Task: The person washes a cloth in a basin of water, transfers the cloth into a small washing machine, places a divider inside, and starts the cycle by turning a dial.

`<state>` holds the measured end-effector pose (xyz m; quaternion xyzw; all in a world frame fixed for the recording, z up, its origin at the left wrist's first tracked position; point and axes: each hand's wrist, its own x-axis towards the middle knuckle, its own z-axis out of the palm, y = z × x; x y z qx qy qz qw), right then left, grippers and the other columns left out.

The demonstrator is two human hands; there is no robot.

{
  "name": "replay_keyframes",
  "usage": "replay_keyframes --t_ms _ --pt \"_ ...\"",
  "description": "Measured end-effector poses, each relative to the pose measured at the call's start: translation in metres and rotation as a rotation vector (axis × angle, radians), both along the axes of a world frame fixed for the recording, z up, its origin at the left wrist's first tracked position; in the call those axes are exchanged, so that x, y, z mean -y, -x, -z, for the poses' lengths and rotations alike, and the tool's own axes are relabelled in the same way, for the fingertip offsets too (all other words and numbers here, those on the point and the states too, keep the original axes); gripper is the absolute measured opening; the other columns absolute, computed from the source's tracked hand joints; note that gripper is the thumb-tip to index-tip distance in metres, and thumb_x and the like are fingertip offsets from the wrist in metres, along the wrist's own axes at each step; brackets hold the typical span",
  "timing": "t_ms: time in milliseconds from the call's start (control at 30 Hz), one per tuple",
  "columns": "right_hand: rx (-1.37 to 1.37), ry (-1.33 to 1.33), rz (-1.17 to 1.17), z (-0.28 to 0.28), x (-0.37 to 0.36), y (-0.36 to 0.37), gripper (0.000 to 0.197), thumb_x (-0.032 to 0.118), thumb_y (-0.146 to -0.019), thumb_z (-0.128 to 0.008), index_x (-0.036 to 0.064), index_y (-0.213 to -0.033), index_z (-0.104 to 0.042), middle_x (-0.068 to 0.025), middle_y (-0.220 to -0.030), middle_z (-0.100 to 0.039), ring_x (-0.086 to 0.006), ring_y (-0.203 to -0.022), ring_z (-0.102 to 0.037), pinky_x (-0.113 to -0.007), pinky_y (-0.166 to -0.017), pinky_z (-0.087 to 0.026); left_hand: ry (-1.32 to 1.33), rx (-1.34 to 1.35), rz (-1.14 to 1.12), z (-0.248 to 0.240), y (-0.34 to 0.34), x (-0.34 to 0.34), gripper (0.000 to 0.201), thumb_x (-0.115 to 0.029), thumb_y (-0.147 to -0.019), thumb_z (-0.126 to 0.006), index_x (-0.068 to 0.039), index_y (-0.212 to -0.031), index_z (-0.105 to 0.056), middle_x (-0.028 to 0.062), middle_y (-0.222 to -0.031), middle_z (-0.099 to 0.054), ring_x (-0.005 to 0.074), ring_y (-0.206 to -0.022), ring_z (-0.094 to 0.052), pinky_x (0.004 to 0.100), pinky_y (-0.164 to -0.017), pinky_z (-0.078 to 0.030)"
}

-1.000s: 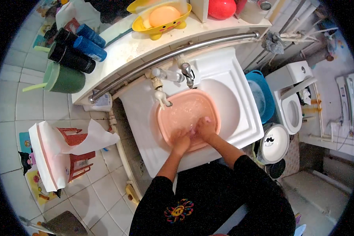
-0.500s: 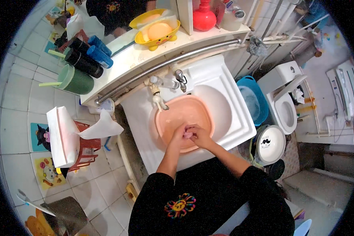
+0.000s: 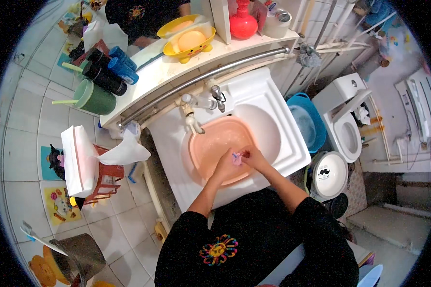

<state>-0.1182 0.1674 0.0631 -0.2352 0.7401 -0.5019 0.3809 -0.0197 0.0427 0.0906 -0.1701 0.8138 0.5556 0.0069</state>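
Both my hands are together above a peach-coloured plastic basin [image 3: 210, 138] with water in it, which sits in the white washbasin [image 3: 266, 126]. Between my fingers is a small, soft-looking lilac-pink thing [image 3: 236, 158] with a touch of blue; its kind is too small to tell. My left hand [image 3: 225, 166] is closed on its left side. Close by on the right, my right hand [image 3: 256, 159] has its fingers curled in, with a dark red spot at the fingertips that I cannot make out. A pale tap [image 3: 191, 122] reaches over the basin's back left rim.
A metal tap [image 3: 218, 95] and a clear bottle [image 3: 198, 101] stand at the sink's back. The shelf above holds a yellow soap dish [image 3: 189, 45], a red bottle [image 3: 243, 21] and a green cup [image 3: 96, 97]. Tissues [image 3: 81, 160] are left; a blue bucket [image 3: 304, 122] and toilet [image 3: 345, 136] right.
My hands, clasped together before, have parted slightly and shifted a little to the right. The lilac-pink thing now shows more plainly between them. The view has shifted slightly.
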Motion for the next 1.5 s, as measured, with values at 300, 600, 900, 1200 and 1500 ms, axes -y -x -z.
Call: replay_keyframes --t_ms 300,600,900,1200,1500 --pt "-0.297 -0.112 -0.156 0.014 0.006 -0.025 0.011 0.005 -0.073 -0.065 -0.0002 -0.082 -0.062 -0.0111 -0.070 -0.062 -0.0184 -0.063 -0.060 -0.029 -0.062 -0.048 0.245 0.253 -0.091 0.020 -0.018 -0.010 0.024 -0.019 -0.072 -0.063 -0.003 -0.087 -0.053 0.0197 -0.081 -0.060 0.0360 -0.078 -0.059 0.0415 -0.065 -0.047" --pt "-0.629 -0.602 -0.010 0.010 -0.016 -0.018 0.070 0.026 -0.070 -0.070 0.0067 -0.128 -0.035 -0.0190 -0.131 -0.035 -0.0361 -0.120 -0.035 -0.046 -0.094 -0.037 1.032 -0.071 -0.308 0.035 -0.054 0.025 0.019 -0.015 -0.062 -0.066 -0.005 -0.076 -0.059 0.0093 -0.077 -0.063 0.0278 -0.076 -0.061 0.0366 -0.068 -0.049" --pt "-0.696 -0.756 -0.228 0.015 -0.032 -0.037 0.070 0.043 -0.074 -0.063 0.0089 -0.131 -0.038 -0.0181 -0.139 -0.027 -0.0372 -0.129 -0.024 -0.055 -0.096 -0.029 0.217 0.300 -0.464 0.054 -0.081 0.058 0.019 -0.012 -0.060 -0.063 -0.002 -0.073 -0.055 0.0102 -0.072 -0.058 0.0220 -0.072 -0.060 0.0290 -0.067 -0.047" --pt "-0.554 -0.401 -0.740 0.001 -0.019 -0.074 0.040 0.038 -0.080 -0.056 0.0125 -0.112 -0.056 -0.0084 -0.111 -0.056 -0.0252 -0.108 -0.050 -0.049 -0.086 -0.038 -0.210 0.014 -0.432 -0.011 -0.073 0.035 0.022 0.001 -0.066 -0.064 0.000 -0.082 -0.049 0.0026 -0.075 -0.055 0.0101 -0.070 -0.053 0.0236 -0.063 -0.043" --pt "-0.510 -0.189 -0.663 -0.018 -0.010 -0.062 0.021 0.010 -0.080 -0.051 0.0065 -0.100 -0.057 -0.0170 -0.089 -0.061 -0.0358 -0.083 -0.059 -0.045 -0.073 -0.045 -0.043 0.060 -0.390 -0.053 -0.050 0.040 0.027 -0.004 -0.067 -0.067 0.001 -0.088 -0.050 0.0054 -0.078 -0.056 0.0134 -0.072 -0.056 0.0261 -0.062 -0.048"
